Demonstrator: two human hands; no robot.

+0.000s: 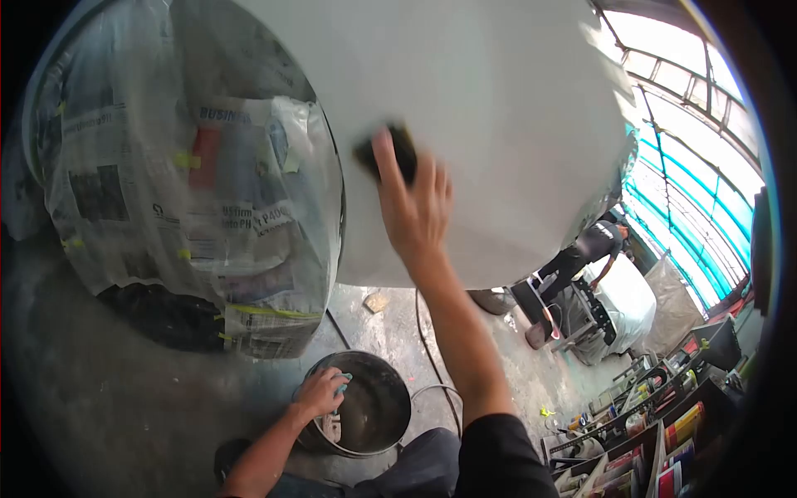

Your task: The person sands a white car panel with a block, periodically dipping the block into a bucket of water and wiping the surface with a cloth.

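Note:
My right hand (415, 207) reaches up to the pale grey car body panel (490, 108), its fingers over a dark sanding pad (402, 153) that lies against the panel close to the wheel arch. Motion blurs the pad and the fingertips. Lower down, my left hand (320, 392) is at the left rim of a black bucket (402, 415), closed around a teal cloth or sponge (341, 388). Some water shows in the bottom of the bucket. A pale, worn piece (331, 427) sits inside the bucket just below this hand.
Newspaper and plastic masking (249, 199) covers the wheel left of the panel. A cable (427, 340) runs across the floor near the bucket. Another person (589, 245) bends over a covered part at the right. Shelves with cans and tools (656, 423) stand at lower right.

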